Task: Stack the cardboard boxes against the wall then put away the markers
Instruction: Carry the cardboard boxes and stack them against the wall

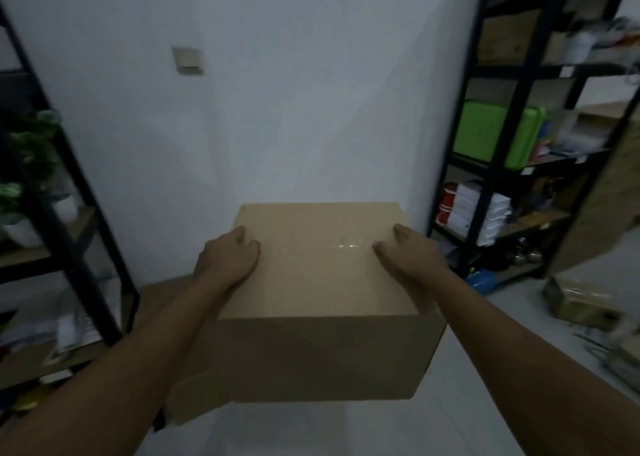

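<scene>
A closed brown cardboard box [322,348] fills the centre of the head view, close to the white wall [294,109]. It rests on a second, lower cardboard box [162,296] that shows at its left and beneath it. My left hand [227,256] lies on the top box's left upper edge, fingers curled over the top. My right hand [408,253] lies on its right upper edge in the same way. Both hands press on the box top. No markers can be made out.
A black shelf rack [519,109] with a green case [498,133], boxes and white packs stands at the right. Another black rack [69,213] with a plant stands at the left. Flattened cardboard and clutter [581,303] lie on the white floor at the right.
</scene>
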